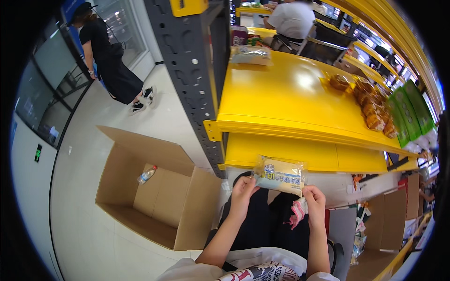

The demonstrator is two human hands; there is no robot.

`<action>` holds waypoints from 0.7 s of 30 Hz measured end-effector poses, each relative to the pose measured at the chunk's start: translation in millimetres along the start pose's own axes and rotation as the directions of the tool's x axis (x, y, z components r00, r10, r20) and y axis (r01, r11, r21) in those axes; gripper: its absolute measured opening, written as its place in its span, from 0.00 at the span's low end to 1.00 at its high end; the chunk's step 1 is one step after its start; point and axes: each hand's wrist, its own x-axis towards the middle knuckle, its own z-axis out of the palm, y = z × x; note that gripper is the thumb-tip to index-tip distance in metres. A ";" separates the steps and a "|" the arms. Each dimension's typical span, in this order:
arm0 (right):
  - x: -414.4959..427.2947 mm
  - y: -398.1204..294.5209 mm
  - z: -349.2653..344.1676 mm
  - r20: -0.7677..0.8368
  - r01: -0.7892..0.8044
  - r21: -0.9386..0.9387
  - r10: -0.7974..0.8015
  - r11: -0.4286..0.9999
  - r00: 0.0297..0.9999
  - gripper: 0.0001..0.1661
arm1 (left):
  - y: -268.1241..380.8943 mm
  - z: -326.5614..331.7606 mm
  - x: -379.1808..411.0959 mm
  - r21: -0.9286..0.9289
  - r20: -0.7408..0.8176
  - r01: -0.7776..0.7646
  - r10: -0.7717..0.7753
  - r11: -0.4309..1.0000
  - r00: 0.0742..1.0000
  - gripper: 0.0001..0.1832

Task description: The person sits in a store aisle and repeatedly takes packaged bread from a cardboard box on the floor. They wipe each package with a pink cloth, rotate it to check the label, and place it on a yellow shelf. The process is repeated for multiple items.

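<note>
A flat packet of sliced bread in clear printed film (279, 175) is stretched between my two hands above my lap. My left hand (242, 193) pinches its lower left corner, and my right hand (314, 198) grips the lower right corner. A crumpled pink and white cloth or wrapper (298, 212) hangs from my right hand too. A similar wrapped packet (251, 55) lies at the near left end of the yellow shelf (281, 91), beyond my hands.
An open cardboard box (161, 196) with a plastic bottle (147, 175) inside stands left on the floor. Wrapped pastries (372, 102) and green packages (411, 112) are at the shelf's right. A dark upright post (191, 77) borders the shelf. A person (105, 56) walks at upper left; another sits beyond.
</note>
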 end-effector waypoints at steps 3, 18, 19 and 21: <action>3.8 9.6 -1.5 0.035 0.012 -0.002 -0.012 1.000 0.999 0.04 | 0.4 -2.2 -2.0 -0.006 -0.029 -0.050 0.050 0.999 0.998 0.07; -4.6 18.2 -15.6 -0.081 0.106 0.013 -0.104 0.994 0.991 0.07 | -5.5 6.2 -5.7 0.197 -0.015 -0.243 0.251 0.950 0.968 0.08; -4.0 20.7 -15.9 -0.079 0.110 0.022 -0.108 0.994 0.991 0.07 | -5.7 6.4 -6.0 0.193 -0.013 -0.253 0.260 0.948 0.965 0.07; -3.7 23.0 -16.1 -0.081 0.120 0.039 -0.117 0.992 0.990 0.07 | -4.7 7.2 -6.5 0.225 0.001 -0.301 0.309 0.927 0.951 0.07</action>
